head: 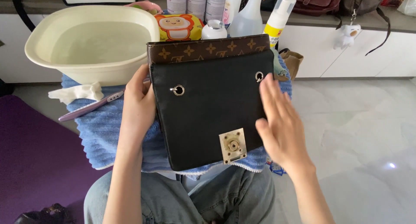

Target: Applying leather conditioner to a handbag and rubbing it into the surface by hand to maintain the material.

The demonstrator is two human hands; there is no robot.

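Head view: a black handbag [212,111] with a gold clasp [232,146] and two metal eyelets lies flap-up on a blue towel [102,128] spread over the person's lap, between the two hands. The left hand [139,98] grips the bag's left edge, fingers curled around it. The right hand [279,120] lies open and flat, fingers extended, touching the bag's right edge without grasping. A brown patterned panel [208,48] shows along the bag's far edge. Behind the bag stand a cream basin [39,42] holding water, a yellow wipes pack [178,27] and several bottles. A purple brush [89,107] and white cloth [76,92] rest on the towel, left of the bag.
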